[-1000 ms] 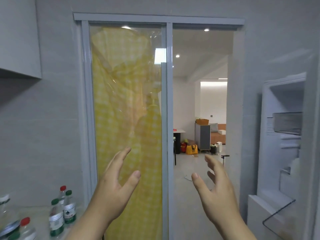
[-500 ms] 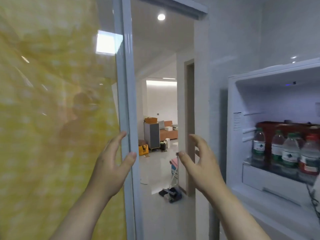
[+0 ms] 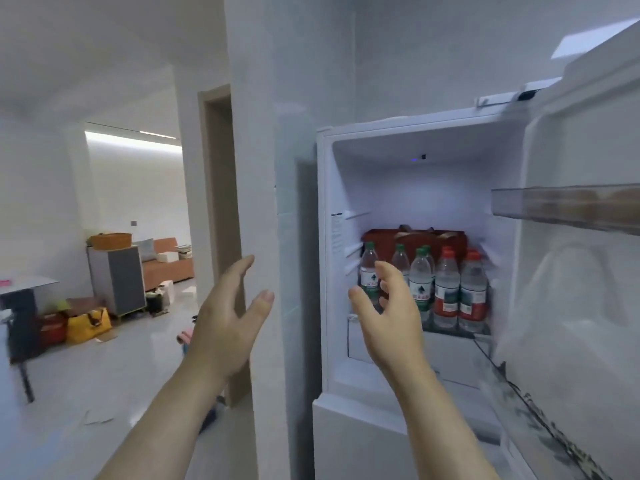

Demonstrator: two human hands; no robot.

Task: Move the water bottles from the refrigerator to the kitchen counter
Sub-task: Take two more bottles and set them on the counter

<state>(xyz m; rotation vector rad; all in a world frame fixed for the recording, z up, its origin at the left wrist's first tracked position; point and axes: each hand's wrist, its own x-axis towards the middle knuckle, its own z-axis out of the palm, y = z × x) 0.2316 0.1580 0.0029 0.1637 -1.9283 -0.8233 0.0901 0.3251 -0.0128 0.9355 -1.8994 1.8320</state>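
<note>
The white refrigerator stands open on the right of the head view. Several clear water bottles stand close together on its shelf: green-capped ones to the left, red-capped ones to the right. My right hand is raised in front of the leftmost bottle, fingers apart, holding nothing; I cannot tell if it touches the bottle. My left hand is up, open and empty, in front of the wall left of the refrigerator. The kitchen counter is out of view.
A dark red bag sits behind the bottles. The refrigerator door swings out on the right, with a clear door bin. Left of the wall pillar, a doorway shows a living room with a cabinet and a yellow bag.
My view has swung right, from the yellow-covered glass door and the counter bottles to the open refrigerator. Both hands stay open and empty; the right hand now reaches in front of the shelf bottles.
</note>
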